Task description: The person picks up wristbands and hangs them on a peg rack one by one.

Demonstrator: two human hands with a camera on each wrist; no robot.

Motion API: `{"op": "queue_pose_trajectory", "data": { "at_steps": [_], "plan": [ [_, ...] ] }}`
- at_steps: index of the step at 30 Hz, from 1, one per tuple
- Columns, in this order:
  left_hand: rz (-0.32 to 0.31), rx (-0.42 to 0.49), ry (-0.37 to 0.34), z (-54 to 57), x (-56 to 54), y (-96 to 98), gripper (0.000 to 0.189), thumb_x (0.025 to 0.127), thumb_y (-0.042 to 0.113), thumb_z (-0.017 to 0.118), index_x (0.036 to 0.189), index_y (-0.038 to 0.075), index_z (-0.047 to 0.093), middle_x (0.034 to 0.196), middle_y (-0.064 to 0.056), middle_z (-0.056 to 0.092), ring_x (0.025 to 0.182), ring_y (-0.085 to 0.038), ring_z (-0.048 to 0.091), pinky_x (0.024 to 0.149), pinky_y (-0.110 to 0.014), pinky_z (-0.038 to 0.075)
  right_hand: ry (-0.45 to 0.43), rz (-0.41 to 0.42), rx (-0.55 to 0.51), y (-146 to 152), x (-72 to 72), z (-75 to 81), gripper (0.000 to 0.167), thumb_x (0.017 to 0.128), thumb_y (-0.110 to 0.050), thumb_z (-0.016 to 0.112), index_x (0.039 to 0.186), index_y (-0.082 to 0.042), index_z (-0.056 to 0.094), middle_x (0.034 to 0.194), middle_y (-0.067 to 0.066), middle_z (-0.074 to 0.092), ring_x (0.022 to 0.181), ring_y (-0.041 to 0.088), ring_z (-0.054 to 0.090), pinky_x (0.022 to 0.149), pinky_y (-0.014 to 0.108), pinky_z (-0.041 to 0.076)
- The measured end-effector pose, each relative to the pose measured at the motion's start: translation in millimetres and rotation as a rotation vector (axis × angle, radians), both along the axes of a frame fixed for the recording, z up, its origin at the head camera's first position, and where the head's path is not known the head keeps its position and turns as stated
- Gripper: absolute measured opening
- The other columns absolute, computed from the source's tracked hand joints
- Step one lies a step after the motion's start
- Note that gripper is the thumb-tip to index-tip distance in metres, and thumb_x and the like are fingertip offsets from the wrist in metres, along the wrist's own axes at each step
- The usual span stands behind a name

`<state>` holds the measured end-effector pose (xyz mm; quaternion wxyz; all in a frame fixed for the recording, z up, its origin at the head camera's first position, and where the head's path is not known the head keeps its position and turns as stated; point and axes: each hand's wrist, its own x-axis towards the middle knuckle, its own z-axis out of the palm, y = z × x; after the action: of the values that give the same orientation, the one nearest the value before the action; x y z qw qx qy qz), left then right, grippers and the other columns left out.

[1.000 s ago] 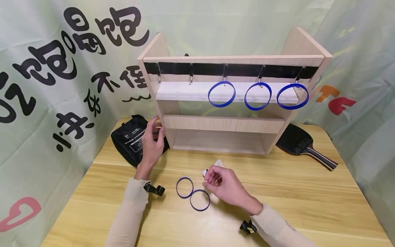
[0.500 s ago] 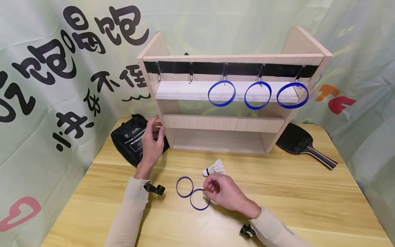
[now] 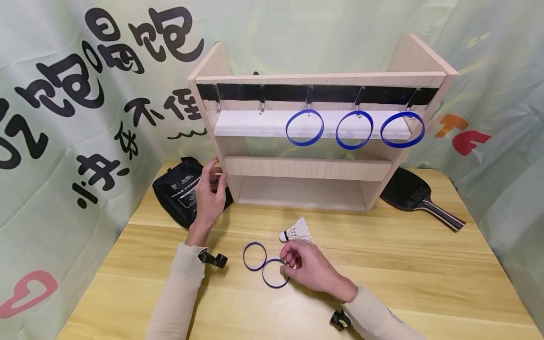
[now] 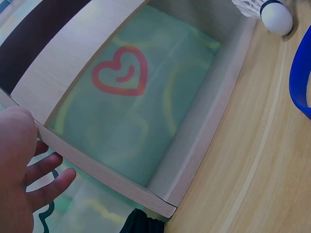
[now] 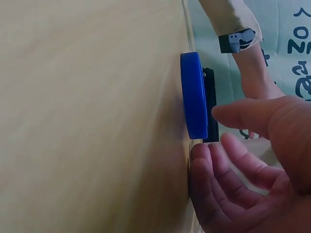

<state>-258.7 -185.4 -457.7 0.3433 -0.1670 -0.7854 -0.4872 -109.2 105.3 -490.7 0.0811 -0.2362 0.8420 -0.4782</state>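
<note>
Two thin blue rings lie flat on the table side by side: a left ring (image 3: 244,259) and a right ring (image 3: 267,282). My right hand (image 3: 312,267) reaches over the right ring's edge, its thumb and fingertips close to the band. In the right wrist view a gap shows between thumb and fingers, with the blue ring (image 5: 193,94) just past them. My left hand (image 3: 210,193) rests at the left side panel of a wooden shelf (image 3: 308,168), fingers loosely bent. In the left wrist view those fingers (image 4: 51,191) are spread and hold nothing.
Three blue rings hang from hooks on the shelf's black strip (image 3: 284,93); two hooks at the left are bare. A shuttlecock (image 3: 297,231) lies behind my right hand. A black pouch (image 3: 178,193) is left of the shelf, a table tennis bat (image 3: 408,191) right of it.
My right hand has moved down and slightly toward me, off the shuttlecock and to the right ring's edge. The left hand and the rings have stayed put.
</note>
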Motion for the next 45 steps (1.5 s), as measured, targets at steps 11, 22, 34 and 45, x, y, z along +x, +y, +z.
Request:
{"op": "queue_pose_trajectory", "data": {
  "at_steps": [11, 22, 34, 45],
  "plan": [
    [0.026, -0.006, 0.007, 2.3, 1.1, 2.8, 0.044, 0.106, -0.005, 0.065, 0.149, -0.001, 0.057, 0.115, -0.032, 0.074, 0.092, -0.044, 0.075, 0.076, -0.003, 0.046, 0.026, -0.020, 0.135, -4.5, -0.3, 4.3, 0.016, 0.090, -0.006, 0.086, 0.096, -0.011, 0.072, 0.084, -0.001, 0.064, 0.077, 0.004, 0.055, 0.072, 0.020, 0.049],
    [0.007, -0.001, 0.031, 30.2, 22.8, 16.4, 0.040, 0.103, -0.012, 0.062, 0.143, -0.010, 0.057, 0.111, -0.037, 0.072, 0.088, -0.050, 0.072, 0.076, -0.005, 0.046, 0.055, 0.003, 0.194, -2.7, 0.5, 8.4, 0.022, 0.087, -0.005, 0.088, 0.079, -0.016, 0.070, 0.079, -0.007, 0.062, 0.074, 0.000, 0.053, 0.072, 0.020, 0.049],
    [0.020, -0.007, 0.016, 2.5, 1.8, 4.1, 0.043, 0.106, -0.004, 0.065, 0.148, 0.000, 0.058, 0.114, -0.030, 0.075, 0.090, -0.043, 0.075, 0.075, -0.004, 0.046, -0.118, 0.104, 0.046, 4.7, 1.3, 7.7, 0.016, 0.096, -0.001, 0.075, 0.090, -0.011, 0.064, 0.080, -0.005, 0.062, 0.069, 0.000, 0.054, 0.063, 0.019, 0.048],
    [-0.012, 0.003, -0.006, 0.1, 0.8, -1.0, 0.042, 0.109, 0.006, 0.065, 0.151, 0.007, 0.059, 0.118, -0.024, 0.076, 0.094, -0.040, 0.076, 0.077, -0.008, 0.050, -0.239, 0.122, -0.070, 10.8, 2.0, 13.6, 0.010, 0.098, -0.001, 0.076, 0.097, -0.006, 0.067, 0.087, 0.008, 0.072, 0.072, 0.009, 0.067, 0.062, 0.021, 0.057]
  ]
}}
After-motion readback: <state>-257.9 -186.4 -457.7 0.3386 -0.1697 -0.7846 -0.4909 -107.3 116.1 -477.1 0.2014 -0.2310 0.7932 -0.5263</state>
